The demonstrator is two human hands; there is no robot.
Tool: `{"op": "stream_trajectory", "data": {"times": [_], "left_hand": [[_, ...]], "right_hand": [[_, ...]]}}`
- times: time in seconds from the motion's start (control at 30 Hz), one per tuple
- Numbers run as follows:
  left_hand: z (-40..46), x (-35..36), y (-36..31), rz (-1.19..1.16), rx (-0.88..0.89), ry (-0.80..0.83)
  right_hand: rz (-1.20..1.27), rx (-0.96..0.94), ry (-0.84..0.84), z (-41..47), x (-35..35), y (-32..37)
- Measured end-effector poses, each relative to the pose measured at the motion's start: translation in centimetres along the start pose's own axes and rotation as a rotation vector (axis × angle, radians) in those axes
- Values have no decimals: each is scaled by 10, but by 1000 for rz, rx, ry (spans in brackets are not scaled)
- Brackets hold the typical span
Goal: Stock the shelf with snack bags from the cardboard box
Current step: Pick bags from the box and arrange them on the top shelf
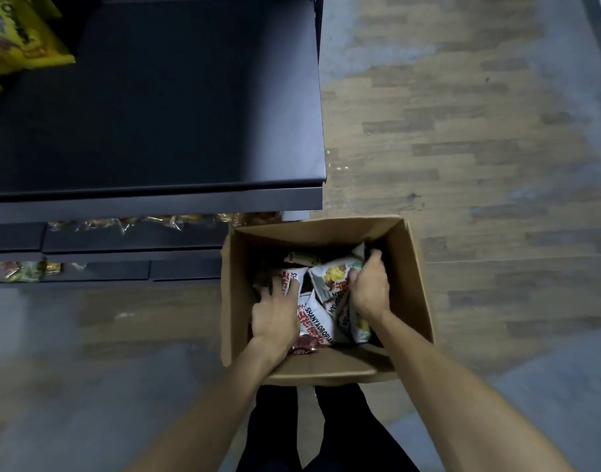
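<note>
Hands are both down in the cardboard box (411, 284) on the floor, beside the mostly bare dark shelf (190, 114). Left hand (275, 315) lies spread, fingers loose, on one snack bag (294, 277); right hand (369, 287) has fingers curled round another bag's (333, 277) edge, probably gathering several. Print reads "SHANYAOBOPIAN".

Looks like a shop: dark retail shelving (156, 114) is stocked with yellow snack bags (23, 46), wood-look floor (462, 131) underneath.
</note>
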State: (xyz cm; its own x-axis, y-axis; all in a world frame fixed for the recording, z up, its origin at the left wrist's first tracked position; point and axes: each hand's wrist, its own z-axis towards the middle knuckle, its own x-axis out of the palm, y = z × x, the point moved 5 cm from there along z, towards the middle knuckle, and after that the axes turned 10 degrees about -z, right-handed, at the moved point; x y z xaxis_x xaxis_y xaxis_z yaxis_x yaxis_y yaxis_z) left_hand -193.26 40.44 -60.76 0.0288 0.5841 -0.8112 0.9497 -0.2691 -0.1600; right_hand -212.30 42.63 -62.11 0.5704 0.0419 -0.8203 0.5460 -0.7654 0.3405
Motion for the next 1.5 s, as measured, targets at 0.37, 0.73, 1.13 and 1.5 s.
{"op": "stream_trajectory", "data": {"times": [0.37, 0.73, 1.13, 1.5], "left_hand": [[20, 43, 6, -254, -151, 202], [13, 13, 6, -257, -87, 125], [13, 57, 1, -283, -23, 244], [42, 90, 9, -259, -37, 266]], "right_hand": [[376, 430, 216, 8, 62, 13], [-163, 143, 269, -18, 31, -14], [-414, 133, 396, -24, 69, -25], [-503, 97, 417, 4, 86, -37]]}}
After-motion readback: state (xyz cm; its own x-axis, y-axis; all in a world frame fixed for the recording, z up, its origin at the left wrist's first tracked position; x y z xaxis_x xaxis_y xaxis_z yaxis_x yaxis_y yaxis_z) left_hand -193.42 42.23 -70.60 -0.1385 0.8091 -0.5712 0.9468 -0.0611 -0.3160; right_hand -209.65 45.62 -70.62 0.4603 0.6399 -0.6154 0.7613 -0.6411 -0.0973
